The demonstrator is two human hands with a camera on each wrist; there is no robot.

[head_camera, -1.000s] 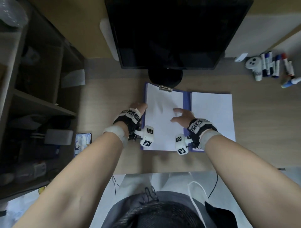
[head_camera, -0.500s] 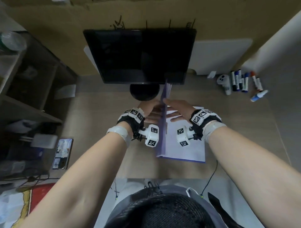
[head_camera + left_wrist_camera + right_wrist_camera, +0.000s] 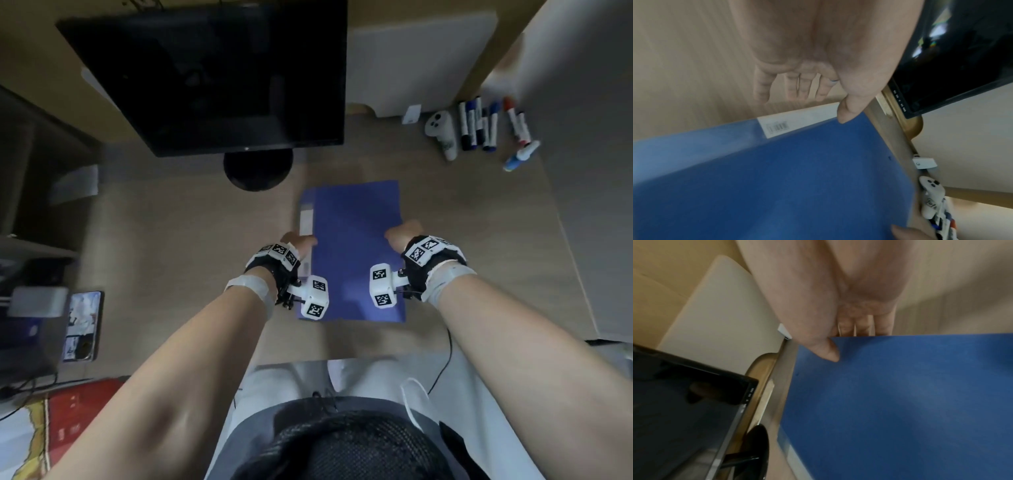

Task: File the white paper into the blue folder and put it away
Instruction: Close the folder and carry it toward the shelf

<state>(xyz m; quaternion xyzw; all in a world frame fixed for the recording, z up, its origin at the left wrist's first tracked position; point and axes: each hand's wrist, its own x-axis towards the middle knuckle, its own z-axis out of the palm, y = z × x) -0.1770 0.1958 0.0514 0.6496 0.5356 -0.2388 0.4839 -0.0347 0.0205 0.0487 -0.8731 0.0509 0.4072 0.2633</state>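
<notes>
The blue folder (image 3: 356, 246) lies closed, lengthwise, on the wooden desk in front of the monitor stand. The white paper is hidden inside it. My left hand (image 3: 298, 241) grips the spine side by the white spine label (image 3: 306, 221). In the left wrist view that hand (image 3: 818, 104) has its thumb on the blue folder cover (image 3: 797, 178) and its fingers below the edge. My right hand (image 3: 400, 234) pinches the opposite long edge. In the right wrist view this hand (image 3: 846, 344) has its thumb on top of the folder (image 3: 900, 402) and its fingers under it.
A black monitor (image 3: 212, 75) on a round base (image 3: 258, 168) stands just behind the folder. Several markers (image 3: 486, 123) and a white controller (image 3: 442, 133) lie at the back right. A phone (image 3: 82, 325) lies at the left, beside dark shelves (image 3: 34, 171).
The open folder's left cover with the paper swung up and over to the right, and the folder now lies closed. Both hands moved to its two long edges.
</notes>
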